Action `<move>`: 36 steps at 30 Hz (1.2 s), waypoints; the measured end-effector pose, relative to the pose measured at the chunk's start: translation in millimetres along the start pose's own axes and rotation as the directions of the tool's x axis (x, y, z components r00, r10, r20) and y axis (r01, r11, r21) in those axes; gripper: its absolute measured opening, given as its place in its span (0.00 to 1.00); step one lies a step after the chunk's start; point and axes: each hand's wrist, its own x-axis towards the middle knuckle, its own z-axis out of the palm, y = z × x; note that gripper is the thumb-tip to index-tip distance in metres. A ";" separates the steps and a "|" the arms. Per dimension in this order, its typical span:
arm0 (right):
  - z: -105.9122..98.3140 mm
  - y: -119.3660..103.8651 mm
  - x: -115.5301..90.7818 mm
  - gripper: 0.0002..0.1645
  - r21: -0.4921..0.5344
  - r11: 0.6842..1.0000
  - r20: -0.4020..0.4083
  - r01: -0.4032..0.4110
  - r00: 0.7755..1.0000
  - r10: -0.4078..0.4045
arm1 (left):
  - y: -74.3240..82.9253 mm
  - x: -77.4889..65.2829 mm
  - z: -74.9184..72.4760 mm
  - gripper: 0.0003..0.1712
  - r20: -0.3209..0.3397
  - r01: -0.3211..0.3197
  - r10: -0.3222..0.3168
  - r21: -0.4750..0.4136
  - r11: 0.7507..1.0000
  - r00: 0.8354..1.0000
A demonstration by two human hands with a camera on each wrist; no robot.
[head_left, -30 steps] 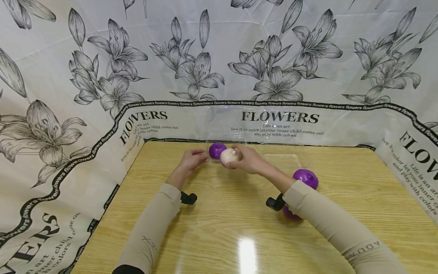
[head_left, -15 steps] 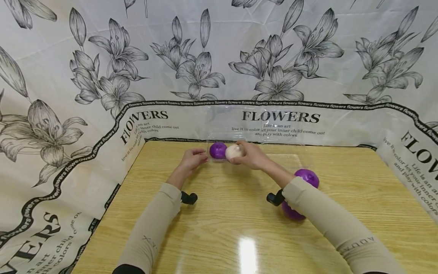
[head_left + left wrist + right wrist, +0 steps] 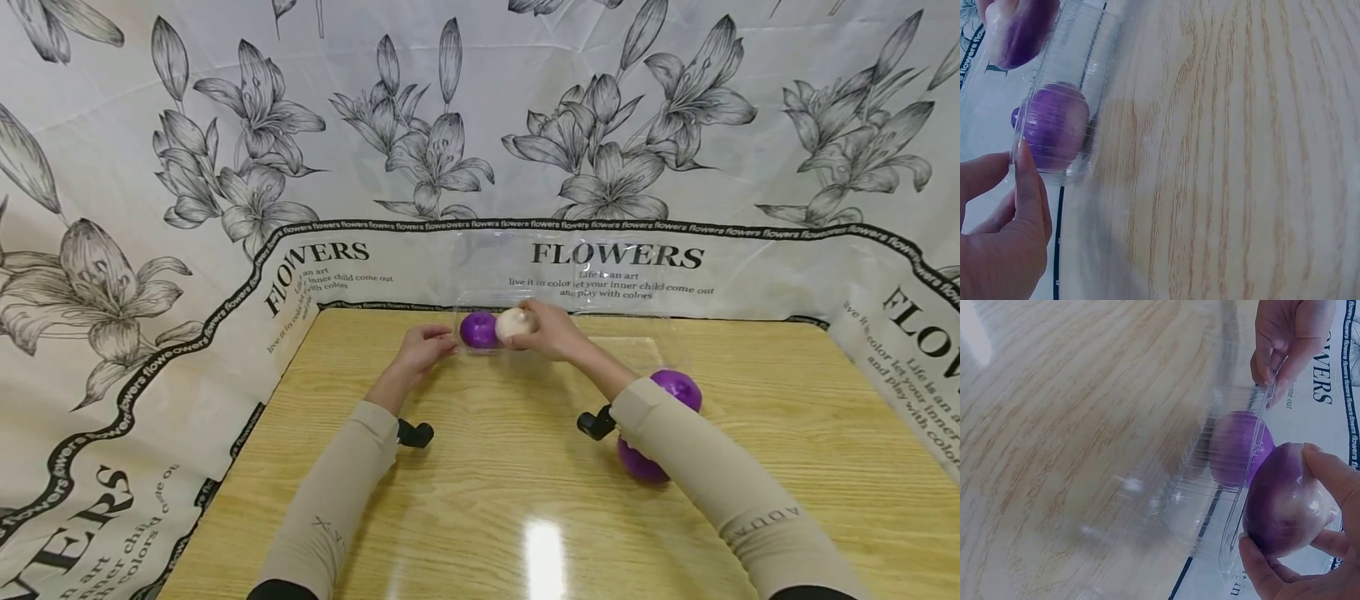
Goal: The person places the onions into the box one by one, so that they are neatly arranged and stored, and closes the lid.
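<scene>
My left hand (image 3: 422, 348) pinches the near-left rim of a clear plastic container (image 3: 1088, 47) between thumb and fingers. One purple onion (image 3: 477, 332) lies inside at that end, seen through the ribbed wall in both wrist views. With thumb and fingertips, my right hand (image 3: 555, 333) grips a second onion (image 3: 1285, 500), purple with a pale side and a pointed end. In the head view that pale side faces up, right beside the first onion. The right wrist view has it at the container's rim; whether it touches the bottom is hidden.
Two more purple onions, one farther (image 3: 677, 388) and one nearer (image 3: 642, 462), lie on the wooden table (image 3: 495, 483) by my right forearm, partly covered by the sleeve. Clear plastic, hard to make out, extends right of the container. Flower-printed cloth (image 3: 420, 267) hangs behind the table.
My right hand has carried its onion slightly right and away from me, from in front of the first onion to beside it. The left hand stays at the rim.
</scene>
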 end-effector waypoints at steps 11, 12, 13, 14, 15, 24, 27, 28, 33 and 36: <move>2.3 3.5 5.4 0.47 -0.008 1.000 -0.021 -0.007 1.000 0.007 | 0.8 -1.2 1.3 0.24 -0.008 0.014 -0.014 -0.007 1.000 1.000; 2.8 4.4 7.0 0.47 -0.006 1.000 -0.018 -0.017 1.000 0.017 | 0.8 -1.3 1.3 0.24 -0.010 0.014 -0.014 -0.004 1.000 1.000; 3.2 5.4 8.2 0.47 -0.013 1.000 -0.018 -0.019 1.000 0.019 | 0.7 -1.3 1.2 0.23 -0.010 0.015 -0.015 -0.001 1.000 1.000; 3.6 6.2 9.3 0.47 -0.020 1.000 -0.018 -0.021 1.000 0.020 | 0.7 -1.5 1.2 0.23 -0.012 0.015 -0.015 0.002 1.000 1.000; 4.1 7.0 10.6 0.47 -0.027 0.999 -0.020 -0.021 1.000 0.021 | 0.8 -1.6 1.2 0.23 -0.011 0.014 -0.014 0.004 1.000 1.000; 7.7 8.4 17.2 0.48 -0.083 0.996 -0.025 -0.037 0.999 0.035 | 0.5 -0.8 0.9 0.24 -0.010 0.010 -0.010 -0.013 1.000 1.000; 8.7 8.3 18.5 0.48 -0.104 0.994 -0.029 -0.044 0.999 0.041 | 0.3 -0.5 0.8 0.24 -0.007 0.009 -0.009 -0.015 1.000 1.000; 9.2 8.6 19.1 0.48 -0.108 0.993 -0.029 -0.047 0.999 0.044 | 0.2 -0.5 0.8 0.24 -0.006 0.010 -0.010 -0.017 1.000 1.000; 11.9 10.8 22.7 0.47 -0.119 0.990 -0.029 -0.070 0.997 0.067 | 0.5 -1.1 0.8 0.24 -0.005 0.006 -0.006 -0.012 1.000 1.000; 13.0 11.0 24.2 0.48 -0.124 0.989 -0.027 -0.079 0.997 0.077 | 0.6 -1.3 1.0 0.24 -0.005 0.001 -0.001 -0.008 1.000 1.000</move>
